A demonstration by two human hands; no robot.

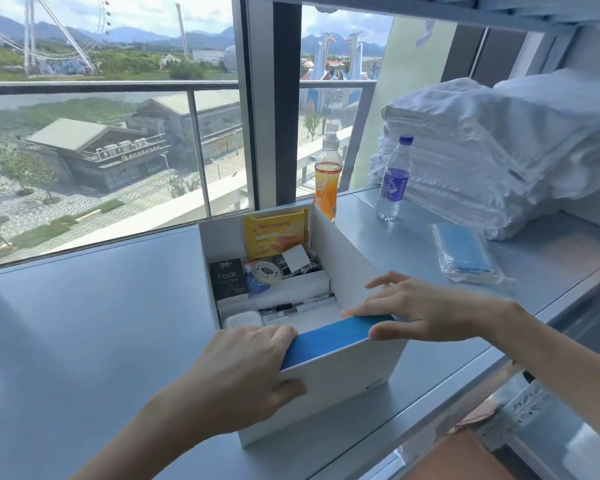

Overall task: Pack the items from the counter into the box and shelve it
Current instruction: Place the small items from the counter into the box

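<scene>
A white open box (pixel 347 372) with a blue near rim stands on the grey shelf (pixel 84 323). Inside lie a yellow snack packet (pixel 274 235), a black "Face" carton (pixel 228 278), a roll of tape (pixel 265 271), pens (pixel 298 304) and a small white case (pixel 241 320). My left hand (pixel 243 372) grips the box's near-left corner, fingers curled over the rim and thumb on the front wall. My right hand (pixel 420 315) holds the near-right corner, fingers over the rim and thumb on the outside.
An orange drink bottle (pixel 327 178) stands just behind the box. A water bottle (pixel 394 178) and a stack of white towels (pixel 492 154) sit to the right, with a pack of blue masks (pixel 463 252) in front. A window lies beyond; another shelf hangs overhead.
</scene>
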